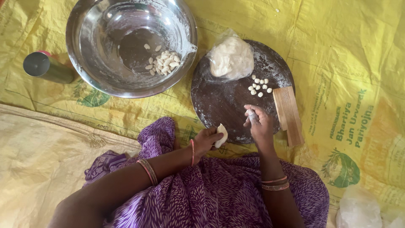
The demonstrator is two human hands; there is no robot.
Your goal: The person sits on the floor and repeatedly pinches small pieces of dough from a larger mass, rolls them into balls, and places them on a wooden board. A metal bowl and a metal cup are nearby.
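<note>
Head view, looking straight down at a person seated on yellow woven sacks (337,50), purple patterned cloth (219,194) across the lap at bottom centre. Left hand (206,141) sits just below frame centre, closed around a dough lump (221,135); lump pokes out past the fingers at the lower left rim of the round board (223,101). Right hand (258,122) is right of centre, over the lower right part of the board, fingers curled in on a small dough bit (252,115) pinched near the fingertips; cannot tell if it touches the board surface. Board is dark, flour-dusted, centre-right of frame. On its upper edge: a bigger dough mass in clear plastic wrap (231,57). Below that, right of board centre, a cluster of small dough pellets (259,85), loose, near each other. Ridged wooden paddle (288,115) lies along the board's right edge, partly overhanging it, just beside the right hand. Upper left of frame: large steel bowl (84,46), flour-smeared inside, holding a pile of shaped dough pieces (164,63) right of its centre. Far left, a steel cup (46,66) lying on its side, apart from the bowl. Bangles on both wrists. Clear plastic bag (358,209) in the lower right corner, contents not readable.
</note>
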